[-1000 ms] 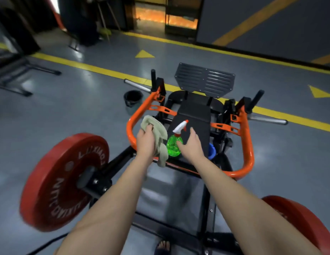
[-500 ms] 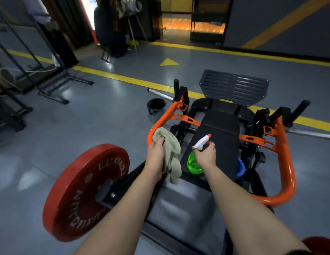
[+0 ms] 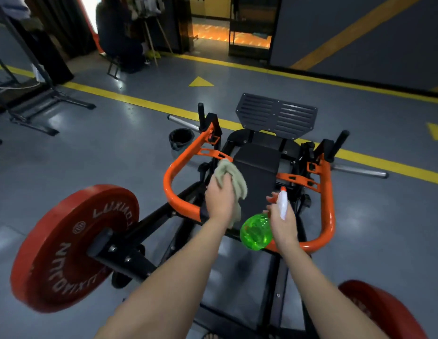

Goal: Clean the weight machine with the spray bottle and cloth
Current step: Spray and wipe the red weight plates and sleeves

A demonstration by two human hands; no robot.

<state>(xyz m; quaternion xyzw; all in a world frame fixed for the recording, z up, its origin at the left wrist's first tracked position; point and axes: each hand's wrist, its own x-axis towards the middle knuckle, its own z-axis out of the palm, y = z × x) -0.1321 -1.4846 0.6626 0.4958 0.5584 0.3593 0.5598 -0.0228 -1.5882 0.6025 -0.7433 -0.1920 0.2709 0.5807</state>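
The spray bottle [image 3: 256,231] has come up off the black pad [image 3: 260,167] of the weight machine [image 3: 328,192], with the right hand [image 3: 284,220] curled round its neck (nozzle aimed far). The left hand [image 3: 219,199] keeps the cloth [image 3: 234,178] bunched in its grip just left, over the pad. Spraying looks to be next.

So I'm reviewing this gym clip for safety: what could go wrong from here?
1. The right hand holds the spray bottle tipped over the black pad; mist could drift past it onto the glossy floor and make it slippery.
2. The cloth hangs loose from the left hand beside the orange frame and might snag on its brackets.
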